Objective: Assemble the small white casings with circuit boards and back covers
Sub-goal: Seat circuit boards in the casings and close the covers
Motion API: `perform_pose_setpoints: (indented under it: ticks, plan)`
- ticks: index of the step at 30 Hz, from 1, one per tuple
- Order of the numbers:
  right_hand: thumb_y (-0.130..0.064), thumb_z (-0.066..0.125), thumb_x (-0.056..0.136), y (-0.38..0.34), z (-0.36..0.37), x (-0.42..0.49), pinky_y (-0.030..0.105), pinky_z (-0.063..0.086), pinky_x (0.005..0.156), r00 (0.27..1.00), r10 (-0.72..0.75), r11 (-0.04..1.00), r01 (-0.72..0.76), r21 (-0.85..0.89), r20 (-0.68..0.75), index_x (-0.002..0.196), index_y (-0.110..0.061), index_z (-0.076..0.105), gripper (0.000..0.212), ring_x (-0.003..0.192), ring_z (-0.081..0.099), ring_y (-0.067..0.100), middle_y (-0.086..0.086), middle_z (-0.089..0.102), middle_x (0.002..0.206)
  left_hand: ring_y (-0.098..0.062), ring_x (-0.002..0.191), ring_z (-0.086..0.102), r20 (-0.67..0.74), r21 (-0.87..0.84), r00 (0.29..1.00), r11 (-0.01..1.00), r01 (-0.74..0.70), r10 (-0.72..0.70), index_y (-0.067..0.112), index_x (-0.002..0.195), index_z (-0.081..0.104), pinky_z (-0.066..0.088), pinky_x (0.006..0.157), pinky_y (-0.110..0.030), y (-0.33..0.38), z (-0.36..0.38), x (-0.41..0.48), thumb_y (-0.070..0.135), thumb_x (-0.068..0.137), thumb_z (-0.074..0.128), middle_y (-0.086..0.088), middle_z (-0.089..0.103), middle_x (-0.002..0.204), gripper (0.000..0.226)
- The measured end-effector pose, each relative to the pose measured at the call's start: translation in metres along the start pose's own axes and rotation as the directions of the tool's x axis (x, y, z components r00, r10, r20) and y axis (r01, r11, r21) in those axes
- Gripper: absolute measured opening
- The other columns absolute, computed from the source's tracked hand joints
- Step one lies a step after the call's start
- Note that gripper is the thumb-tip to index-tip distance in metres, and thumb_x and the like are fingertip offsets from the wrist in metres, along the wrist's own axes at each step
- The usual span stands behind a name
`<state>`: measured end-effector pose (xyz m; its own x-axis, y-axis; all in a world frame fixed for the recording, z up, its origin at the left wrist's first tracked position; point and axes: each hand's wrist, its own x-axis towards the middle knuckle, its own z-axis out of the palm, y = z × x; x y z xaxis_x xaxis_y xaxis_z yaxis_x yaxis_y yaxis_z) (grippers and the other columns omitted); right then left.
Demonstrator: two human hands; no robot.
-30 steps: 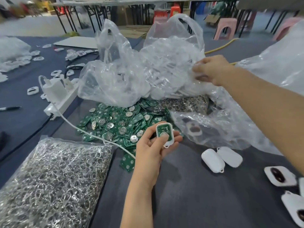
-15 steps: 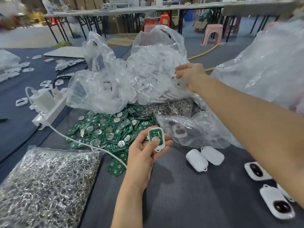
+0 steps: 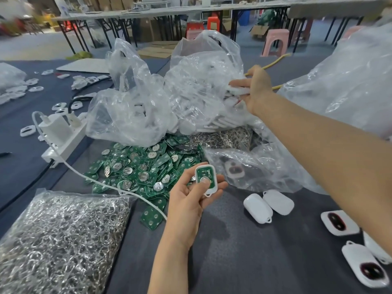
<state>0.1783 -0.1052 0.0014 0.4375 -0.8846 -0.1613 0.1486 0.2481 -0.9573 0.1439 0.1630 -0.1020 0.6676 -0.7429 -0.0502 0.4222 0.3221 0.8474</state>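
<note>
Nearest, the left hand (image 3: 188,200) cradles 1 small rounded white plastic casing (image 3: 212,188), its thumb pressing the green circuit board (image 3: 204,173) seated inside. Beyond lies a heap of glossy green boards (image 3: 140,166). Farthest, the right hand (image 3: 256,90) pinches 1 flat white back cover (image 3: 237,90) at a crinkled clear plastic bag (image 3: 201,81).

The left hand (image 3: 191,200) and right hand (image 3: 254,90) are bare, as are the left forearm (image 3: 169,262) and right forearm (image 3: 328,149); the left thumbnail (image 3: 204,180) is trimmed short.

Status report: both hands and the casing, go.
Left hand holds casing, circuit board seated, thumb on it. Right hand pinches back cover at plastic bag. Cover not yet fitted.
</note>
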Motion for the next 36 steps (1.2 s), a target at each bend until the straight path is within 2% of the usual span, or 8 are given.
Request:
perform_pose_setpoints:
  ticks: [2, 6, 11, 17, 21, 27, 31, 36]
  plan:
    - [-0.032, 0.044, 0.09, -0.002, 0.001, 0.004, 0.036, 0.046, 0.074, 1.0, 0.004, 0.999, -0.003, -0.035, 0.004, 0.099, -0.01, 0.053, 0.026, 0.077, 0.054, 0.022, 0.011, 0.074, 0.091, -0.03, 0.089, 0.072, 0.0, -0.01, 1.0, 1.0, 0.002, -0.002, 0.009, 0.113, 0.061, 0.057, 0.069, -0.023, 0.0, 0.0, 0.0, -0.004, 0.091, 0.052, -0.02, 0.072, 0.097, 0.027]
    - [-0.007, 0.058, 0.083, -0.004, 0.003, 0.009, 0.029, 0.041, 0.064, 0.989, -0.14, 0.96, 0.125, -0.252, -0.041, 0.082, -0.01, 0.057, 0.003, 0.066, 0.048, 0.015, 0.004, 0.061, 0.079, -0.031, 0.089, 0.072, 0.005, -0.029, 1.0, 1.0, 0.0, 0.0, 0.007, 0.114, 0.061, 0.057, 0.068, -0.023, 0.0, -0.002, 0.001, -0.004, 0.089, 0.054, -0.021, 0.072, 0.098, 0.028]
    - [0.009, 0.054, 0.086, -0.002, -0.004, 0.014, 0.004, 0.041, 0.051, 0.935, -0.354, 0.836, 0.334, -0.436, 0.036, 0.122, -0.008, 0.061, 0.04, 0.074, 0.053, 0.005, 0.006, 0.055, 0.108, -0.031, 0.091, 0.071, 0.016, -0.015, 1.0, 1.0, 0.004, -0.004, 0.008, 0.116, 0.06, 0.056, 0.07, -0.024, -0.003, -0.002, 0.002, -0.006, 0.091, 0.051, -0.022, 0.071, 0.1, 0.029]
    - [-0.007, 0.071, 0.081, -0.013, -0.011, -0.017, 0.019, 0.05, 0.065, 0.854, -0.515, 0.779, 0.432, -0.454, -0.07, 0.097, -0.004, 0.067, 0.017, 0.082, 0.062, 0.016, 0.004, 0.064, 0.086, -0.032, 0.092, 0.071, 0.026, 0.04, 1.0, 0.999, 0.001, -0.002, 0.009, 0.115, 0.061, 0.057, 0.069, -0.023, -0.004, -0.004, 0.004, -0.007, 0.093, 0.049, -0.021, 0.072, 0.099, 0.03]
    - [-0.014, 0.07, 0.081, -0.017, -0.032, -0.081, 0.027, 0.052, 0.079, 0.754, -0.656, 0.708, 0.624, -0.332, 0.018, 0.086, -0.015, 0.065, 0.007, 0.079, 0.06, 0.01, -0.001, 0.065, 0.083, -0.032, 0.093, 0.071, 0.025, 0.098, 1.0, 0.995, -0.004, 0.002, 0.011, 0.113, 0.062, 0.057, 0.069, -0.023, -0.003, -0.005, 0.004, -0.008, 0.093, 0.048, -0.021, 0.072, 0.098, 0.031]
    - [-0.022, 0.079, 0.065, 0.023, -0.117, -0.211, 0.022, 0.052, 0.054, 0.905, -0.371, 0.92, 0.388, -0.048, 0.207, 0.073, -0.02, 0.073, 0.01, 0.051, 0.062, 0.015, 0.002, 0.068, 0.06, -0.031, 0.09, 0.071, 0.161, 0.166, 0.984, 0.985, 0.052, -0.079, 0.014, 0.111, 0.065, 0.057, 0.072, -0.026, 0.0, 0.014, -0.006, -0.006, 0.093, 0.05, -0.018, 0.072, 0.1, 0.031]
    - [-0.03, 0.077, 0.052, 0.048, -0.173, -0.255, 0.021, 0.054, 0.055, 0.977, -0.138, 0.99, 0.135, 0.029, 0.163, 0.057, -0.019, 0.068, 0.015, 0.055, 0.066, 0.018, 0.007, 0.065, 0.058, -0.029, 0.085, 0.071, 0.28, 0.148, 0.952, 0.985, 0.088, -0.127, 0.013, 0.111, 0.065, 0.057, 0.072, -0.027, -0.017, 0.052, -0.032, 0.004, 0.086, 0.057, -0.02, 0.071, 0.1, 0.028]
    - [-0.015, 0.066, 0.065, 0.059, -0.22, -0.277, 0.017, 0.055, 0.063, 0.992, -0.019, 0.975, -0.009, 0.222, 0.121, 0.048, -0.016, 0.065, 0.017, 0.065, 0.07, 0.016, 0.005, 0.065, 0.063, -0.02, 0.085, 0.071, 0.309, 0.144, 0.929, 0.975, 0.168, -0.205, 0.006, 0.116, 0.058, 0.057, 0.073, -0.029, -0.068, 0.098, -0.071, -0.006, 0.093, 0.048, -0.009, 0.073, 0.095, 0.028]
